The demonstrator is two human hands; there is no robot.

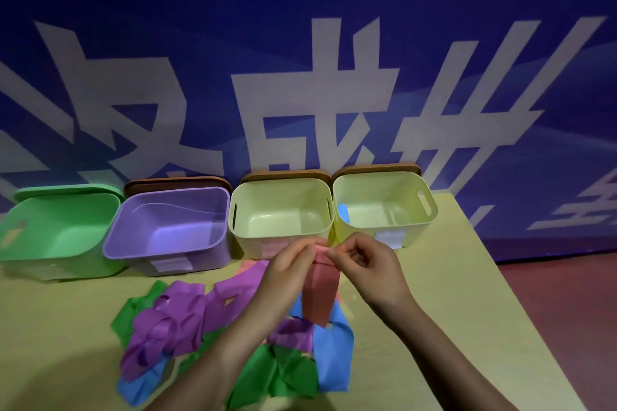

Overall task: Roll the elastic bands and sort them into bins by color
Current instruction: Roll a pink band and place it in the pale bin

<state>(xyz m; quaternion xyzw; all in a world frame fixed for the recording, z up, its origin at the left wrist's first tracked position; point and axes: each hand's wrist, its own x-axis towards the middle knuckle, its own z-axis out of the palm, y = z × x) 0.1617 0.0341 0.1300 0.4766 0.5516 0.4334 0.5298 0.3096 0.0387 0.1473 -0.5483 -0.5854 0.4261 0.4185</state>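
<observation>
Head view, looking down over the person's arms: one pink band (321, 290) hangs between the two hands, its top edge pinched by the left hand (289, 266) on one corner and the right hand (364, 265) on the other, fingers curled tight on it. Its long axis runs straight down from the grip toward the person, the free end dangling just above the pile. Below and to the left of the grip lies a loose heap of bands (207, 337) in purple, green and blue; they overlap too much to count, though a blue band (335, 354) stretches lengthwise directly under the hanging pink one. Beyond the grip stand four bins in a row on the yellow table (450, 294): a green bin (56, 230) far left, a purple bin (167, 227), then two pale yellow bins, one (280, 220) right behind the hands and one (384, 207) to its right. Behind them hangs a blue banner (300, 43) with large white characters.
</observation>
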